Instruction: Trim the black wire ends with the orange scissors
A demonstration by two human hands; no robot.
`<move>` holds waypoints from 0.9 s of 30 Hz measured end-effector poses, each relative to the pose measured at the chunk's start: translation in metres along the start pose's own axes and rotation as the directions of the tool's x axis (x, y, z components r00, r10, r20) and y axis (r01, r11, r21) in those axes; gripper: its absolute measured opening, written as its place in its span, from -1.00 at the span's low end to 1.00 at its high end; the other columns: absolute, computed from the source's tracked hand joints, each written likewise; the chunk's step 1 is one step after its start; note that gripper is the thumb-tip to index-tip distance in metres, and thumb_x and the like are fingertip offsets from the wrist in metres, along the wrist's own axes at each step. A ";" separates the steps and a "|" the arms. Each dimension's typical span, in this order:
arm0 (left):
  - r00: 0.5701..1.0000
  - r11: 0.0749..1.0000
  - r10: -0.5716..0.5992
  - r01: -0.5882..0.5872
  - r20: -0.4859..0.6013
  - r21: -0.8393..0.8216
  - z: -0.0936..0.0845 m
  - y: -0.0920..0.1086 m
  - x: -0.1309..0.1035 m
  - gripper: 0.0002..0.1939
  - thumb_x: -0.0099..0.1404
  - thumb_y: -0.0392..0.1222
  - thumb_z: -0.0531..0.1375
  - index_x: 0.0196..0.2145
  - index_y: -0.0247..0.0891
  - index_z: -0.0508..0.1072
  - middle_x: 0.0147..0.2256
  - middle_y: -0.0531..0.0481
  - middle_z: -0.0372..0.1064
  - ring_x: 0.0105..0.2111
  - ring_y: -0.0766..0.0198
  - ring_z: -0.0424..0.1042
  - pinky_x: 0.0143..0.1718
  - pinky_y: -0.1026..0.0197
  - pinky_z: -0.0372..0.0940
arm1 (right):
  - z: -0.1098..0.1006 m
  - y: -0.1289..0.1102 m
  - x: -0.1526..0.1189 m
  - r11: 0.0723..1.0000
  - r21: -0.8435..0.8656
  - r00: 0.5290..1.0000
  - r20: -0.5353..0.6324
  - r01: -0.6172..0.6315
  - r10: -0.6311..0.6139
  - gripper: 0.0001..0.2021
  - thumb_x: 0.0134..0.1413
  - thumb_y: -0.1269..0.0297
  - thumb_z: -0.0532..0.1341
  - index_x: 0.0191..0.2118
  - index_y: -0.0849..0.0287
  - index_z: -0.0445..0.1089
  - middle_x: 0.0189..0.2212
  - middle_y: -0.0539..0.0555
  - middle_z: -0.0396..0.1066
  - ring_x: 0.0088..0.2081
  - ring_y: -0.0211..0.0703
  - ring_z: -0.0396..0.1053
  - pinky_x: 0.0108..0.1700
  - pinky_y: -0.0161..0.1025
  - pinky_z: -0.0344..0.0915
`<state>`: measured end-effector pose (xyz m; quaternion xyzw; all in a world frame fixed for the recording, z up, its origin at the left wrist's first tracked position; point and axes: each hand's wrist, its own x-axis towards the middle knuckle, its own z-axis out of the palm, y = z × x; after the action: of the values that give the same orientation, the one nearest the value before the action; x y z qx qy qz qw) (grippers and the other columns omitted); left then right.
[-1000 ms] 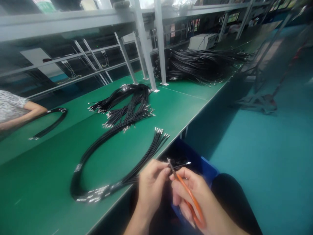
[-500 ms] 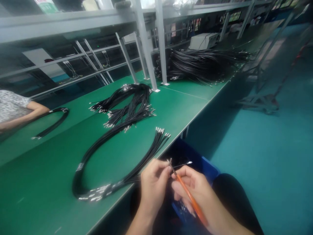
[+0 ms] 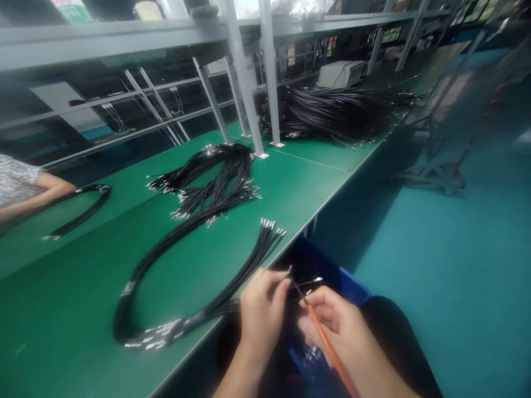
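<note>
My left hand (image 3: 261,307) pinches a black cable near its end, with the small metal tip (image 3: 289,270) poking up past the thumb and forefinger. Closed around a slim orange-handled tool (image 3: 327,340) is my right hand (image 3: 338,315). The tool's thin dark front end points at the pinched cable end; whether they touch I cannot tell. A bundle of black cables (image 3: 143,268) with silvery ends curves over the green table (image 3: 74,301) and runs behind my left hand. Below both hands is a blue bin (image 3: 352,284), holding a cable end and clear plastic.
More black cables (image 3: 224,182) lie further back on the table. A large cable pile (image 3: 332,113) rests beyond the metal posts (image 3: 271,77), near a white box (image 3: 340,73). At left, another person's forearm (image 3: 52,190) lies by a looped cable bundle (image 3: 97,207).
My right hand has drawn the orange-handled tool slightly down and right, away from my left fingers. My left hand keeps its pinch. The view has shifted slightly.
</note>
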<state>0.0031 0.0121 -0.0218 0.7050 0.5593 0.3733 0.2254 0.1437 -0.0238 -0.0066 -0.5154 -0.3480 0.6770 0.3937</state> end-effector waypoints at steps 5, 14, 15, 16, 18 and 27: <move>0.954 0.942 -0.004 -0.098 0.301 0.321 0.002 0.002 0.014 -0.85 0.25 -0.29 0.14 -0.32 -0.11 0.50 -0.38 0.05 0.44 -0.39 0.27 0.42 -0.39 0.29 0.21 | -0.015 -0.002 0.006 0.987 0.099 0.979 -0.174 0.125 -0.106 -0.67 -0.17 0.15 0.38 -0.31 0.18 0.33 -0.61 -0.08 0.34 -0.67 -0.42 0.07 -0.66 -0.43 -0.01; 0.990 0.868 -0.138 0.120 0.002 0.481 0.001 -0.007 0.053 -0.92 0.14 -0.35 0.19 -0.44 -0.21 0.39 -0.36 -0.05 0.37 -0.30 0.14 0.35 -0.32 0.19 0.19 | -0.018 -0.010 0.017 0.959 0.132 0.950 -0.225 0.250 -0.217 -0.63 -0.17 0.21 0.38 -0.25 0.13 0.24 -0.59 -0.16 0.27 -0.69 -0.38 0.15 -0.63 -0.38 0.09; 0.991 0.882 -0.134 0.114 0.010 0.458 -0.001 -0.004 0.050 -0.92 0.15 -0.35 0.17 -0.44 -0.21 0.39 -0.39 -0.03 0.37 -0.33 0.16 0.36 -0.33 0.20 0.19 | -0.018 -0.011 0.017 0.952 0.150 0.947 -0.227 0.267 -0.230 -0.64 -0.16 0.22 0.37 -0.25 0.12 0.24 -0.59 -0.16 0.27 -0.69 -0.38 0.16 -0.63 -0.37 0.11; 0.992 0.896 -0.128 0.106 0.022 0.431 -0.004 -0.001 0.047 -0.93 0.18 -0.34 0.15 -0.41 -0.20 0.39 -0.40 0.00 0.38 -0.37 0.19 0.37 -0.35 0.21 0.20 | -0.017 -0.013 0.016 0.944 0.175 0.946 -0.221 0.280 -0.239 -0.65 -0.15 0.23 0.36 -0.25 0.12 0.23 -0.59 -0.17 0.27 -0.69 -0.37 0.17 -0.62 -0.37 0.13; 0.994 0.943 -0.092 0.066 0.064 0.327 -0.012 0.008 0.040 -0.90 0.23 -0.32 0.11 -0.32 -0.17 0.39 -0.41 0.05 0.40 -0.41 0.25 0.39 -0.35 0.25 0.23 | -0.014 -0.016 0.017 0.926 0.243 0.950 -0.193 0.289 -0.246 -0.67 -0.11 0.27 0.34 -0.23 0.11 0.22 -0.58 -0.16 0.29 -0.68 -0.36 0.20 -0.61 -0.36 0.16; 0.999 0.997 0.042 -0.041 0.029 -0.060 -0.024 0.027 0.010 -0.90 0.24 -0.25 0.18 -0.39 -0.20 0.51 -0.46 0.03 0.32 -0.44 0.29 0.34 -0.42 0.28 0.20 | 0.012 -0.021 0.027 0.838 0.298 0.882 -0.274 0.457 -0.384 -0.65 -0.06 0.38 0.33 -0.16 0.07 0.21 -0.39 -0.07 0.42 -0.40 -0.28 0.39 -0.31 -0.31 0.35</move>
<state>0.0023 0.0120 0.0160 0.7150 0.5298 0.3838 0.2467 0.1320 0.0088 0.0035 -0.4127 -0.2834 0.5686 0.6527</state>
